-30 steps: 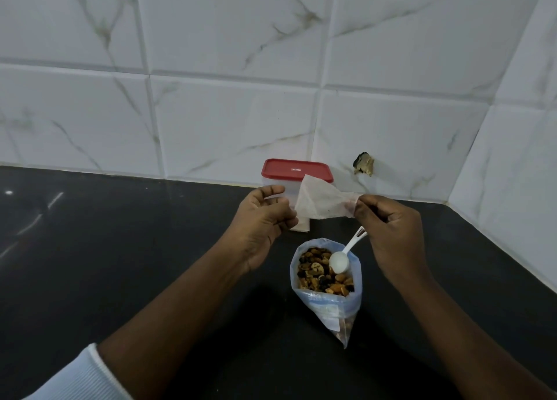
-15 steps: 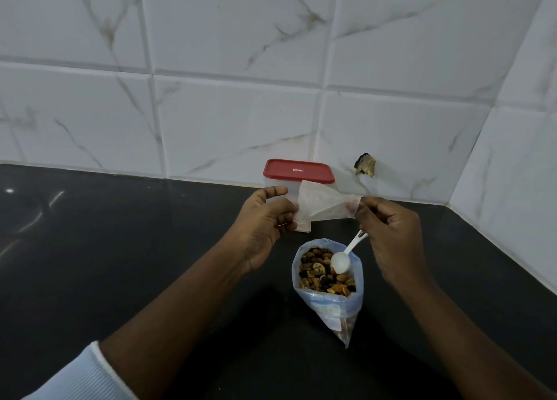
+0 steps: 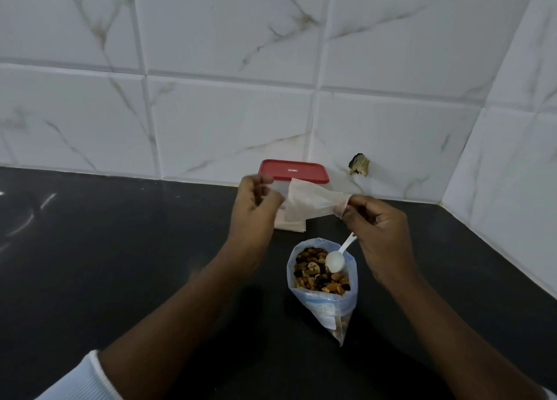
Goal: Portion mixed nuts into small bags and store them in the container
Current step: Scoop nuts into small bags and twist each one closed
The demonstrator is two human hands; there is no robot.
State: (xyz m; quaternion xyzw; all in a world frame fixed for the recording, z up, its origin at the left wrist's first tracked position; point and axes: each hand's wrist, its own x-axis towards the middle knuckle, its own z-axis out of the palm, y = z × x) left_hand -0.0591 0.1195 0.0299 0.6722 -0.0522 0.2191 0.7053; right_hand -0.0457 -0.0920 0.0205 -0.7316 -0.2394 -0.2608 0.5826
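My left hand (image 3: 256, 209) motion-blurred, grip on small bag (image 3: 310, 202) unclear; container (image 3: 294, 172) body hidden behind both. Spoon (image 3: 336, 262) handle end under my right hand (image 3: 379, 233).

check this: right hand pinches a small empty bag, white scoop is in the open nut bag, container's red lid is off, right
No: the head view shows the red lid on the container, not off. The right hand does pinch the small bag, and the white scoop is in the open nut bag.
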